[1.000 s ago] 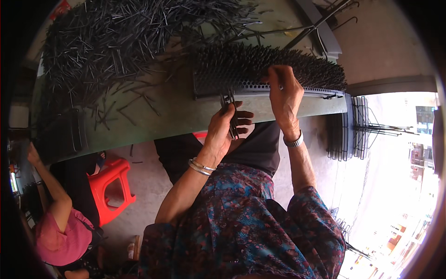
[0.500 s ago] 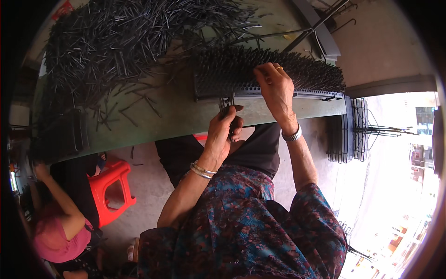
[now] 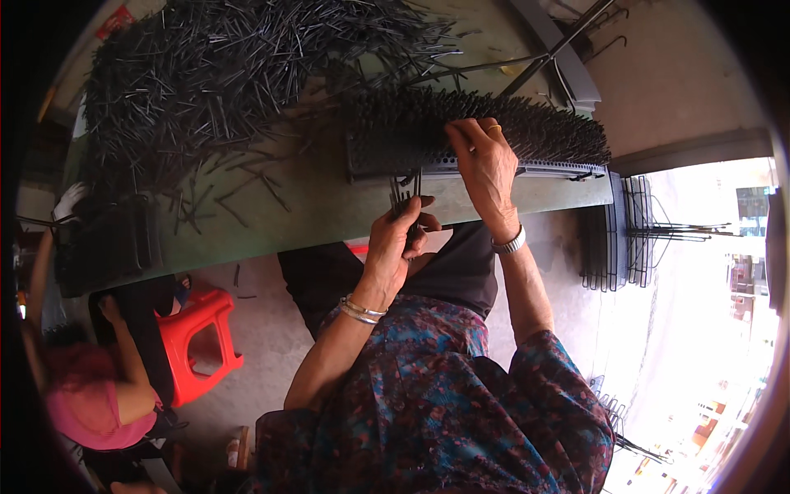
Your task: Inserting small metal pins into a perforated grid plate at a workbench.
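Observation:
My left hand [image 3: 401,239] is closed around a small bundle of thin dark strips [image 3: 405,196], whose ends point up toward the table edge. Just beyond it lies a long black perforated panel [image 3: 387,155], with rows of short dark strips [image 3: 551,128] standing up from its holes. At the panel's front side, my right hand [image 3: 485,156] has thumb and fingers pinched together. Whatever sits between those fingertips is hidden or too small to make out.
A large heap of loose dark strips [image 3: 206,74] covers the table's far left. Metal rods [image 3: 527,74] cross behind the panel. At left, a co-worker in a pink top [image 3: 103,403] sits near a red stool [image 3: 197,346]. Wire racks [image 3: 629,239] stand at right.
My right hand has shifted slightly left and down along the panel. My left hand stays nearly in place with its bundle. The co-worker's arms have moved.

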The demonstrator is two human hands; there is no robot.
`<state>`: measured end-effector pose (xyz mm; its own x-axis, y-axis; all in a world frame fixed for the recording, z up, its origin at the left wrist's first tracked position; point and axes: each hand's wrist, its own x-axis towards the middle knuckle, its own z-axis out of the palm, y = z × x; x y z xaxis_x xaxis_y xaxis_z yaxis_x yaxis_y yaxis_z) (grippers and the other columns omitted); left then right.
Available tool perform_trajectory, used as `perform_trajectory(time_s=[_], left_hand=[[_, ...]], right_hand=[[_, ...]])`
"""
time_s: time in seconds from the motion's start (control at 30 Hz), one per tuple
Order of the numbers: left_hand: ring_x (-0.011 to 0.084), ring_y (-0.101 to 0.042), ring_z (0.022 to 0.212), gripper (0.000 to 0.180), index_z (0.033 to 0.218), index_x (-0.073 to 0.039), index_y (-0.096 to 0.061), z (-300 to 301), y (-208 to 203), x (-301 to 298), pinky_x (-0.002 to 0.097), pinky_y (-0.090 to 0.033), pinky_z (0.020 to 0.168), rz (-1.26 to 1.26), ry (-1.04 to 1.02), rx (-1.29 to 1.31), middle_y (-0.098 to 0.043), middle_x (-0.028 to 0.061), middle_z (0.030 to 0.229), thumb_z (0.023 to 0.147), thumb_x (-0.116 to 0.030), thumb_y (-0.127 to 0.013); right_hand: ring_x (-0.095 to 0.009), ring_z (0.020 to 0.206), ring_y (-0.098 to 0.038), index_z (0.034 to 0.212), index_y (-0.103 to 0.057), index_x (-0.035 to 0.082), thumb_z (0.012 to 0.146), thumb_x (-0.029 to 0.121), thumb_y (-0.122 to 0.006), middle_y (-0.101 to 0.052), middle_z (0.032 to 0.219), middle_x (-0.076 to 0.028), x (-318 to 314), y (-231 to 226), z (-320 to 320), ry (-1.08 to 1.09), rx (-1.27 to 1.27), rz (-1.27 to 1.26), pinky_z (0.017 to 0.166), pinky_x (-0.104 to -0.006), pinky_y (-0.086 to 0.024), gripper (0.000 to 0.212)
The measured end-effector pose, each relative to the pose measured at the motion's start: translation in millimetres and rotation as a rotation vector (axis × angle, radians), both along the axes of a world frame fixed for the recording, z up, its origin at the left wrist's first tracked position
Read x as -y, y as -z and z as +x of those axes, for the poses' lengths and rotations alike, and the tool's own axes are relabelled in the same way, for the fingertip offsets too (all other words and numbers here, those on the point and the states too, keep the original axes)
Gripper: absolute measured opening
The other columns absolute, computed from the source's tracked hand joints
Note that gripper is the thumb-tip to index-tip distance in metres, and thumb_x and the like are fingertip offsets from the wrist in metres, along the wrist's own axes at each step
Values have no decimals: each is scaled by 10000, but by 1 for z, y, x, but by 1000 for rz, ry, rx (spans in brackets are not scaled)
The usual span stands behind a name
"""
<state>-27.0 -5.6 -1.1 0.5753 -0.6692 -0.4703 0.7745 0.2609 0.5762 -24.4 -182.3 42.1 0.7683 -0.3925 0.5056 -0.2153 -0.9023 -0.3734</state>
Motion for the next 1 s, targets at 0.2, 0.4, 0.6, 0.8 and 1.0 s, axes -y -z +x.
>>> perform_trajectory(time_s=[0.2, 0.4, 0.6, 0.8, 1.0], left_hand=[[46, -487, 542, 381, 1106, -37, -663, -1, -4, -2, 180, -281, 457, 18, -2, 2, -660, 36, 762, 950, -383, -625], [54, -503, 547, 378, 1100, -32, -663, -1, -12, -1, 173, -300, 462, 24, 3, 37, -672, 50, 763, 953, -377, -621], [47, -467, 546, 383, 1088, -20, -665, -1, -4, 0, 182, -265, 445, -8, -6, 62, -676, 59, 774, 958, -376, -615], [42, -435, 532, 387, 1085, -21, -668, -2, -5, 0, 191, -246, 444, 9, 6, 44, -679, 63, 774, 954, -382, -620], [43, -432, 516, 388, 1071, -26, -671, -1, -10, 1, 192, -253, 445, 31, 12, 59, -691, 80, 779, 945, -390, -628]], right_hand=[[-226, 675, -615, 956, -726, 119, 914, 240, -650, -582, 814, -65, 3, 2, 2, 9, 14, -19, 591, -346, -466, 148], [-229, 677, -608, 941, -736, 109, 901, 260, -661, -586, 797, -71, 3, 0, 3, 30, -28, 95, 603, -355, -464, 173], [-226, 695, -611, 901, -741, 91, 884, 254, -683, -594, 815, -78, 4, 1, 9, 64, -6, 65, 615, -347, -466, 174], [-230, 687, -611, 873, -737, 82, 874, 239, -700, -597, 864, -74, -5, 7, -4, 103, 98, -14, 624, -342, -470, 162], [-241, 683, -604, 871, -733, 84, 884, 247, -683, -595, 859, -88, -5, 0, -4, 108, 18, -41, 610, -358, -459, 172]])
